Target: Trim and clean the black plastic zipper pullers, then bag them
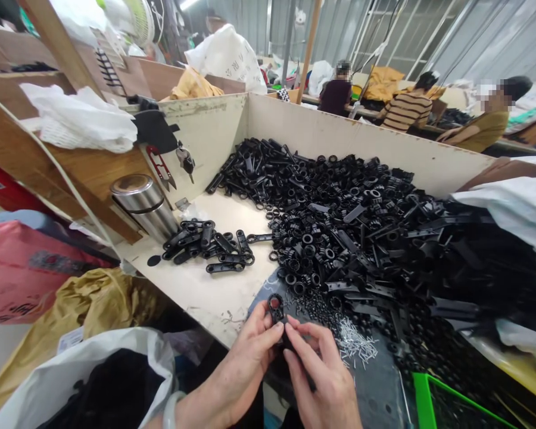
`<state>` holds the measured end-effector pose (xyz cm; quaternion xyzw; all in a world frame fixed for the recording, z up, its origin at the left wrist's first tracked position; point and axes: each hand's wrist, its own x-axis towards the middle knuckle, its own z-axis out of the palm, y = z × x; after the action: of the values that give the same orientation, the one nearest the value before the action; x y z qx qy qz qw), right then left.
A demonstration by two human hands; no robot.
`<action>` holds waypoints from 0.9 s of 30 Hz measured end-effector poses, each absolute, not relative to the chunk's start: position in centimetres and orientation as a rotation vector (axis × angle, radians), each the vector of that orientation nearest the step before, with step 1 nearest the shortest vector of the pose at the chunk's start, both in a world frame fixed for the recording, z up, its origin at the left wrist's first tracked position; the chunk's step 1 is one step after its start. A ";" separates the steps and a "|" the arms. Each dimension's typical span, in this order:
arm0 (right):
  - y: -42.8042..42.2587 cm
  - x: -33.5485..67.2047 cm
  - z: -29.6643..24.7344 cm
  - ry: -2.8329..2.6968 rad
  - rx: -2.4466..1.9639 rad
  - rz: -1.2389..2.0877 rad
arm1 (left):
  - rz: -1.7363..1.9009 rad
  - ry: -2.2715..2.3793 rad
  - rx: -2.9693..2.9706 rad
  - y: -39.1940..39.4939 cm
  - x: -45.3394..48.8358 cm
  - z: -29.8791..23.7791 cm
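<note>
Between my two hands, near the bench's front edge, is a black plastic arm piece with a ring-shaped end [276, 302]. My left hand [255, 339] grips it from the left, thumb laid along its top. On its lower part rest the closed fingertips of my right hand [319, 363]; the underside there is hidden. Just right of my hands lie small silver pins [356, 342] and tiny black parts [315, 307]. A large heap of black rings and arm pieces [330, 208] rises behind. To the left sits a smaller pile of similar arm pieces [226, 256].
A steel flask [145, 205] stands left, below hanging red-handled thread snips [161, 167]. Raised boards [361, 134] wall the bench. A green basket [424, 399] is at lower right, an open white sack [156, 351] at lower left. Several people sit in the background.
</note>
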<state>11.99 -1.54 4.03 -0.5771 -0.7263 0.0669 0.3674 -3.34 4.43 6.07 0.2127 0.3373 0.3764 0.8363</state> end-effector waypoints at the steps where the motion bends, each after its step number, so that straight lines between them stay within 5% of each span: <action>1: -1.7 12.2 4.2 -1.856 -1.483 0.163 | 0.785 0.716 0.443 4.3 -3.4 6.1; 27: -2.5 8.5 3.6 -1.542 -1.502 0.088 | 0.785 0.937 0.668 3.3 -2.1 6.8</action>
<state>8.52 -2.54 3.59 -0.6138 -0.6303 0.0360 0.4740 -2.06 3.28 6.76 0.3078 0.4316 0.3616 0.7670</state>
